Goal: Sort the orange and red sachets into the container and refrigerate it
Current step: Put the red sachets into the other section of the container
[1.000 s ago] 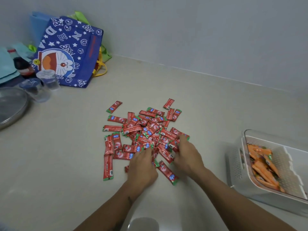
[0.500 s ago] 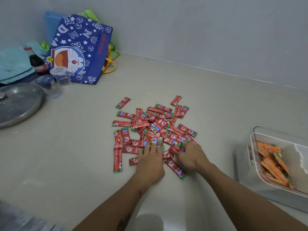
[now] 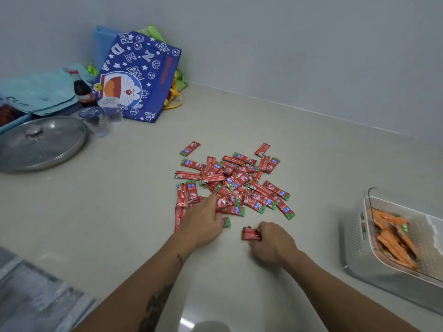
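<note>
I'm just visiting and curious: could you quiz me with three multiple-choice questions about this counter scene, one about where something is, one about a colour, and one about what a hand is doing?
1. Where is the clear container?
A. At the right edge of the counter
B. Behind the blue bag
C. Under the pot lid

2. What colour are the sachets already inside the container?
A. Red
B. Orange
C. Green

3. What is the right hand doing?
A. Lying flat and empty
B. Lifting the container
C. Gripping red sachets

Answers:
1. A: it sits far right, away from the blue bag and pot lid at the left.
2. B: only orange sachets show inside it.
3. C: its fingers curl round a small bunch of red sachets, pulled clear of the red pile.
</note>
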### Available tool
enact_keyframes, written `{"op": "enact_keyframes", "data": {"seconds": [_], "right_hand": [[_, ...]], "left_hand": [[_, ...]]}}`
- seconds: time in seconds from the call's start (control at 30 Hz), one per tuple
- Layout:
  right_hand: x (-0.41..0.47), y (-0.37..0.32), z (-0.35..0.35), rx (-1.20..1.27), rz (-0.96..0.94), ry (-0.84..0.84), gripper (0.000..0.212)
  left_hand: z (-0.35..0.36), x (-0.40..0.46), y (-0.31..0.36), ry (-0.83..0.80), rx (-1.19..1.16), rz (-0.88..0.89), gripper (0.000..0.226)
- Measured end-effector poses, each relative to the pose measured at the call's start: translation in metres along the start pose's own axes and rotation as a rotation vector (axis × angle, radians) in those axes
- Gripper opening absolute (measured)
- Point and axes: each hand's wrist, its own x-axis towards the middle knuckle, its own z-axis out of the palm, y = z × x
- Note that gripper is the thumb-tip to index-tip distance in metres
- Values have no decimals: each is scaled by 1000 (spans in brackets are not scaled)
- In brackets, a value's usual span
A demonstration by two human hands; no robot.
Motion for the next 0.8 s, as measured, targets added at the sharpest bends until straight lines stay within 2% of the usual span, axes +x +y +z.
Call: {"op": "enact_keyframes", "data": {"seconds": [0.1, 0.17, 0.3, 0.37, 0.47, 0.57, 0.67, 0.73, 0.8], "right_hand": [[5, -2, -5, -1, -21, -19, 13], [7, -2, -12, 62, -37, 0, 9], [14, -7, -30, 258, -128, 60, 12], [19, -14, -39, 276, -193, 69, 19], [34, -26, -44, 237, -254, 31, 22], [50, -40, -36, 169, -265, 10, 27], [55, -51, -21, 43, -244, -2, 36], [55, -52, -10, -17, -246, 38, 41], [53, -50, -2, -63, -255, 92, 42]], "left_hand": [[3, -6, -20, -127, 158, -66, 58], [7, -10, -26, -153, 213, -74, 68], [14, -7, -32, -88, 262, -18, 45], [15, -8, -36, -46, 262, 16, 39], [13, -11, -45, 89, 103, 54, 32], [0, -10, -57, 212, -46, 6, 29], [-14, -7, -74, 180, -24, -78, 29], [-17, -9, -85, 116, 22, -142, 25], [-16, -12, -90, 65, 92, -204, 32]]}}
